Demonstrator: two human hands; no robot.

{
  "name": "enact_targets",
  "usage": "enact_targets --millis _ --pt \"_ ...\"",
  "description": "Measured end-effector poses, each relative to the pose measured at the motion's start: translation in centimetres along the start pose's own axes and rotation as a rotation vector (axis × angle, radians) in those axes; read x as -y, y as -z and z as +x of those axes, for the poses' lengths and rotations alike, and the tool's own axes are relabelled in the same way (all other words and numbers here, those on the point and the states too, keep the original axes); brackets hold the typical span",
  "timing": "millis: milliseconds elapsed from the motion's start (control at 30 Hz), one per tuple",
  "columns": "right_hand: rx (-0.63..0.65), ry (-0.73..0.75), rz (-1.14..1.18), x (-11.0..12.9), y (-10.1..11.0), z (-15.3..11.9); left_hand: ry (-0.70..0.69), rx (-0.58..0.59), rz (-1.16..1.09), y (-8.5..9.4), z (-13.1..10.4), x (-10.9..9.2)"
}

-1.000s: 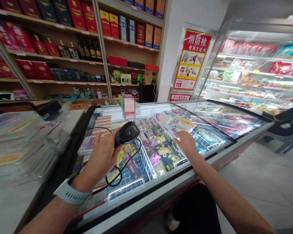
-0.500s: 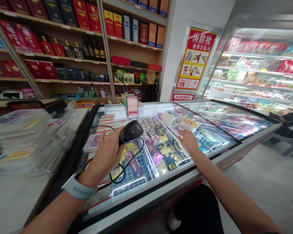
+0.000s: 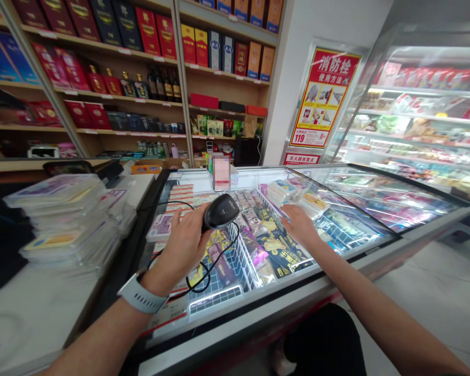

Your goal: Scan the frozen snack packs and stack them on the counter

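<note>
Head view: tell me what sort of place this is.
Probably a shop or small supermarket: there are stocked shelves, a glass-topped freezer and, in the left hand, what looks like a barcode scanner.

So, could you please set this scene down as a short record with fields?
Left hand: gripping a black handheld scanner
Left wrist: pale watch band
Right hand: loosely open over the freezer, nothing visible in it; contact with the glass unclear
Under the glass: packaged goods, some in white wire baskets
Left counter: stacked flat, clear packs
Behind: shelving with boxes and bottles; red-and-yellow poster on the wall
</note>
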State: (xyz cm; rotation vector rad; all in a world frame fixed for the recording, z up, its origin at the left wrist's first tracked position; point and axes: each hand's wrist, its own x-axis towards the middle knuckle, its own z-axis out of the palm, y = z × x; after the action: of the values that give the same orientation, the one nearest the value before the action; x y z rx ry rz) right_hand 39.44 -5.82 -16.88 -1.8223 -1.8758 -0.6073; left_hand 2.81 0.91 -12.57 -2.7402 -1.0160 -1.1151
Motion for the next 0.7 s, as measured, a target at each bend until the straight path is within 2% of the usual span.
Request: enact_targets --millis 167,333,500,600,700 --pt "0.095 0.137 0.108 2.5 -0.7 3.3 -0.005 -0.014 -0.017 0.1 0.0 -0.1" --pt "0.177 0.265 0.203 5.6 -2.7 6.3 0.017 0.002 -0.035 0.3 0.2 -0.4" --pt "0.177 0.385 0.416 9.0 -4.9 9.2 0.019 0.007 -0.054 0.5 0.2 -0.7" --pt "0.168 0.384 0.610 11.1 -6.3 10.9 0.021 0.004 -0.054 0.6 0.2 -0.8" --pt "0.231 0.380 0.725 13.4 -7.7 12.2 0.020 -0.012 -0.050 0.6 0.2 -0.8"
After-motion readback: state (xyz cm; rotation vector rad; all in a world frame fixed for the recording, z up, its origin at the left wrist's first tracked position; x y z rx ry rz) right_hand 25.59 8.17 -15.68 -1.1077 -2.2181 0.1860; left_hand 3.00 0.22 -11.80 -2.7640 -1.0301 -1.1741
